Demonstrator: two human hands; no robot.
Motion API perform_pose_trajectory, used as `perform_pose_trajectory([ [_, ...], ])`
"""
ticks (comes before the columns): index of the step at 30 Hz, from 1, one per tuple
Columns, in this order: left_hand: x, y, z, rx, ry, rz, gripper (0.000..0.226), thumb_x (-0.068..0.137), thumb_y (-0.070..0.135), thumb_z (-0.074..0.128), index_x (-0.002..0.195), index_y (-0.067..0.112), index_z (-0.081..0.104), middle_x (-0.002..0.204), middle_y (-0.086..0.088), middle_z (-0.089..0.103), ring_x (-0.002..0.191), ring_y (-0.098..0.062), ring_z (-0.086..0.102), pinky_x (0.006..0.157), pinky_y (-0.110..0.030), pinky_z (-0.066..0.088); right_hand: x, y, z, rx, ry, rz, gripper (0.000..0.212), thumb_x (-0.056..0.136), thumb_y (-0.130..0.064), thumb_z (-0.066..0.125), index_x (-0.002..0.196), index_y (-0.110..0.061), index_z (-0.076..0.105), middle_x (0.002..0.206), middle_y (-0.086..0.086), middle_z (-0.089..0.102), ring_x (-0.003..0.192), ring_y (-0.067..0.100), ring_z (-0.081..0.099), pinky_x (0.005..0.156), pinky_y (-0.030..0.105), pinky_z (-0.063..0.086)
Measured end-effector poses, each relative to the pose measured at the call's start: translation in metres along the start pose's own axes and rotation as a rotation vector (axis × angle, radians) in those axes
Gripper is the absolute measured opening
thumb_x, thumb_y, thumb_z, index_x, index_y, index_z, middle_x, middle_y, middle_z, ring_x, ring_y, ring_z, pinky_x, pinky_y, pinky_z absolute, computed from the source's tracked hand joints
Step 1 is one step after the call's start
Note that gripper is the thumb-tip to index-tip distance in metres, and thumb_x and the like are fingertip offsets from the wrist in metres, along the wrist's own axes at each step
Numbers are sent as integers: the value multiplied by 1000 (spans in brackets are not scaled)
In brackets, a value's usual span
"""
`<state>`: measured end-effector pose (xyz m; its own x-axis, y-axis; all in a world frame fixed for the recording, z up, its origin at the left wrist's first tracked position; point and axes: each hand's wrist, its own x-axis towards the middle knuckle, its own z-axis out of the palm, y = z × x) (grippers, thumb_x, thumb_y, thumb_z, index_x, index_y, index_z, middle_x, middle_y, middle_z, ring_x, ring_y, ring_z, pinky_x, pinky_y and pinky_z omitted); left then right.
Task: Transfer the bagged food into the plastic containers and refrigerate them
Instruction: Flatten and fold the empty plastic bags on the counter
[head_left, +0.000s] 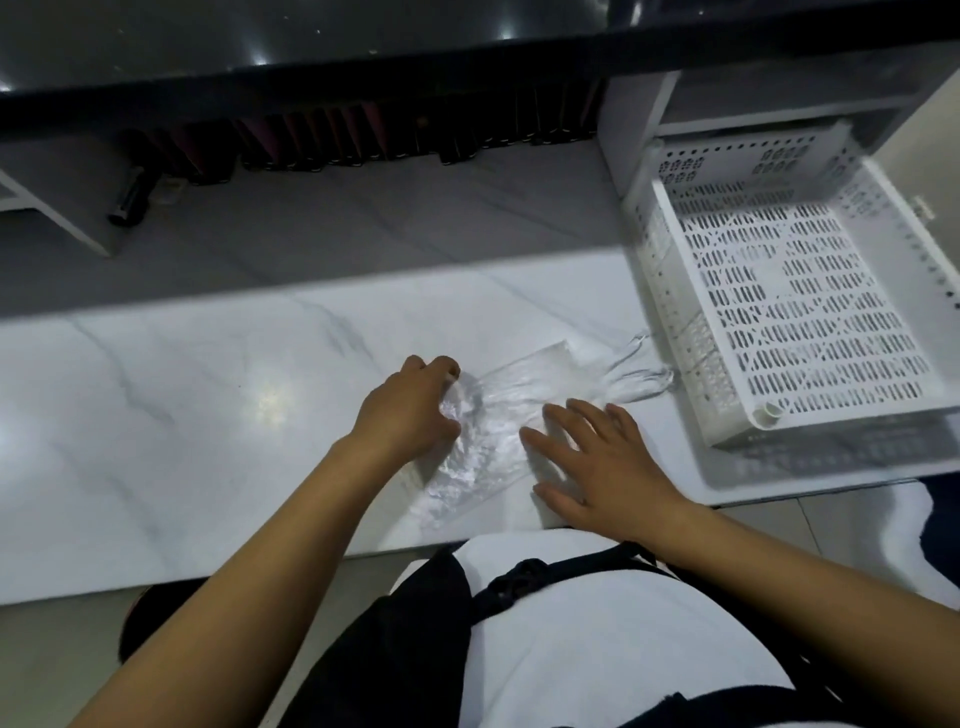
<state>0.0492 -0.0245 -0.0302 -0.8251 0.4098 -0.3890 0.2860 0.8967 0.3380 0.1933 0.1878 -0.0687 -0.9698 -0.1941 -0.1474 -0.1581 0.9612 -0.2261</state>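
Note:
A clear, crumpled plastic bag (498, 415) lies flat on the white marble counter (208, 415) near its front edge, handles trailing toward the right. My left hand (410, 410) has curled fingers pinching the bag's left side. My right hand (597, 462) lies flat with fingers spread, pressing on the bag's right part. No food or plastic containers are in view.
A white perforated plastic basket (675, 291) sits on the counter at the right, with nothing in it. A dark shelf with a row of dark items (363, 135) runs along the back. A black cylindrical object (130, 200) lies at the back left.

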Motion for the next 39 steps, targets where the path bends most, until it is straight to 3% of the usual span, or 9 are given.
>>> perform_pose_trajectory([
  [6, 12, 7, -7, 8, -80, -40, 29, 71, 24, 81, 83, 26, 55, 90, 3, 60, 84, -20, 55, 66, -32, 43, -2, -3, 1, 80, -25, 40, 60, 91, -57, 41, 145, -31, 47, 149, 7, 47, 140, 33, 35, 113, 60, 22],
  [11, 1, 19, -20, -209, -115, -54, 41, 79, 15, 76, 116, 28, 62, 86, 9, 64, 77, -7, 58, 68, -29, 47, -2, -2, -4, 129, -39, 40, 64, 90, -60, 37, 148, -33, 42, 155, 7, 40, 145, 32, 27, 116, 58, 12],
  [19, -58, 57, 10, 66, -52, 93, 62, 95, 29, 57, 147, 50, 31, 114, 7, 54, 101, -17, 57, 74, -33, 48, -3, 1, -26, 165, -253, 11, 75, 91, -58, 44, 156, -35, 15, 167, 4, 4, 153, 24, -9, 120, 55, -7],
  [22, -74, 64, 28, 140, -7, 97, 69, 97, 32, 53, 154, 48, 18, 120, 3, 46, 107, -20, 50, 70, -30, 39, -12, 1, -43, 258, -225, 0, 60, 94, -51, 46, 149, -29, 38, 162, 6, 27, 152, 27, 13, 121, 49, 11],
  [25, -82, 69, 42, 133, -11, 39, 68, 96, 35, 51, 155, 45, 18, 126, 0, 43, 113, -23, 48, 76, -31, 39, -22, 2, -61, 352, -26, -32, 39, 94, -43, 48, 121, -22, 66, 120, -1, 69, 115, 24, 60, 100, 42, 43],
  [28, -87, 72, 57, 116, -1, 1, 66, 91, 34, 56, 152, 39, 31, 132, -5, 46, 117, -30, 49, 84, -37, 43, -17, -3, -69, 430, 167, -139, 29, 91, -30, 56, 108, -14, 72, 107, 1, 72, 104, 23, 63, 92, 40, 47],
  [31, -90, 76, 67, 120, 32, -61, 67, 89, 31, 56, 152, 32, 34, 146, -9, 40, 130, -34, 42, 96, -42, 41, 8, -6, -61, 350, 187, -214, 48, 95, -39, 45, 131, -12, 62, 143, 10, 55, 136, 30, 44, 113, 46, 32],
  [35, -100, 77, 92, 67, -22, -129, 80, 96, 49, 47, 159, 37, -2, 168, -3, -13, 154, -25, -12, 123, -43, 1, 29, 9, -31, 61, -205, -140, 70, 97, -62, 11, 159, -28, 9, 168, 0, -4, 153, 24, -11, 122, 52, -4],
  [39, -113, 66, 120, 88, 63, -95, 81, 95, 68, 33, 157, 40, -10, 167, 0, -15, 153, -24, -19, 121, -48, -10, 25, 34, -3, -41, -174, -242, 64, 102, -55, 14, 159, -29, 3, 167, -1, -3, 153, 21, -10, 122, 53, 0],
])
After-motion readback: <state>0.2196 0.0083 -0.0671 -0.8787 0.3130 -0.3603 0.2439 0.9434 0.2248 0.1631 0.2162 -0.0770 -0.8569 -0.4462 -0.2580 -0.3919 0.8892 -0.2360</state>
